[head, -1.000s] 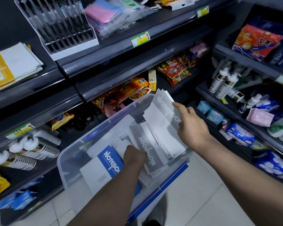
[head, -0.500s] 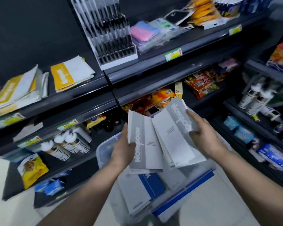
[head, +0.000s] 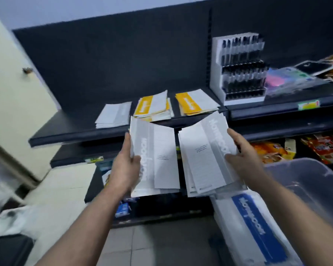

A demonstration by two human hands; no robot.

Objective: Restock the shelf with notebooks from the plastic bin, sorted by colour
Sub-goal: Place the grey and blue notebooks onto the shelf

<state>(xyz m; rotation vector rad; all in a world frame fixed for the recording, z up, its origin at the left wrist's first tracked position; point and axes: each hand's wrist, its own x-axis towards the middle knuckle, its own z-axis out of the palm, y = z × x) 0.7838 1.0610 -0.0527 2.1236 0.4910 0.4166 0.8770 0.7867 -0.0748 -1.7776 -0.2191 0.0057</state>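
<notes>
Two sheaves of grey notebooks, held before the shelf (head: 69, 133).
Left hand (head: 125, 170) gripped one sheaf (head: 156, 156); right hand (head: 245, 160) gripped the other (head: 202, 158).

Grey-striped white notebooks (head: 156, 160); yellow-banded stacks (head: 154, 110) on black shelf (head: 69, 131); blue-banded notebook (head: 256, 223).

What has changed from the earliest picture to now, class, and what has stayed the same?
The left hand, then reaching into the plastic bin, took a bundle of grey notebooks and lifted it out. The right hand raised its own grey bundle too; both are now up by the shelf. Unchanged: the right hand's grip, and the blue notebook lying in the bin.
</notes>
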